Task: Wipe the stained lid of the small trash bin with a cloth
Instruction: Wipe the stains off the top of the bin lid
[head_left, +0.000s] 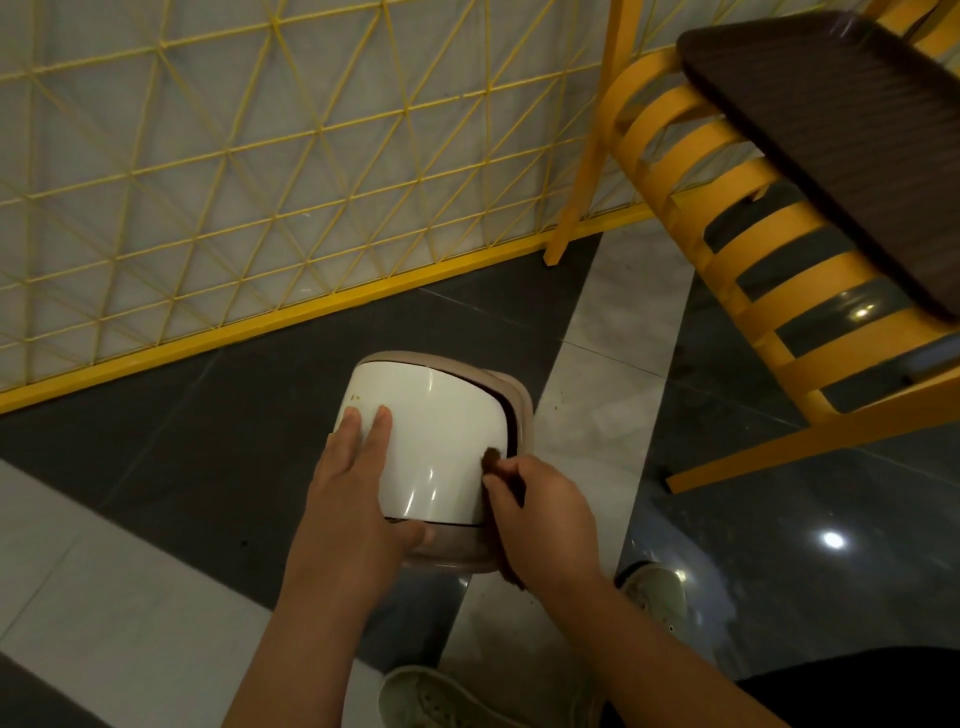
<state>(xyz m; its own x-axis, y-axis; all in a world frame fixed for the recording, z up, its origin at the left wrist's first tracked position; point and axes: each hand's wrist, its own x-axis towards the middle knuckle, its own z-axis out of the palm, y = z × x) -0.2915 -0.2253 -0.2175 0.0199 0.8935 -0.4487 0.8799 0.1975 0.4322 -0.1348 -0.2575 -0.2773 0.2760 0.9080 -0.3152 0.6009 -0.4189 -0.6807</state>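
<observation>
A small trash bin (511, 410) with a beige rim stands on the floor below me. Its white domed lid (436, 431) is glossy, with a few tiny yellowish specks near the far left corner. My left hand (358, 483) lies flat on the lid's left side, fingers spread on top and thumb hooked under the near edge. My right hand (540, 514) is closed on a dark brown cloth (493, 462), which it presses against the lid's right edge. Most of the cloth is hidden inside the fist; a bit hangs below the wrist.
A yellow wire-mesh fence (249, 171) runs along the floor just behind the bin. A yellow slatted chair (753, 249) with a dark brown seat (841, 135) stands at the right. My two pale shoes (436, 696) are at the bottom, on grey and white floor tiles.
</observation>
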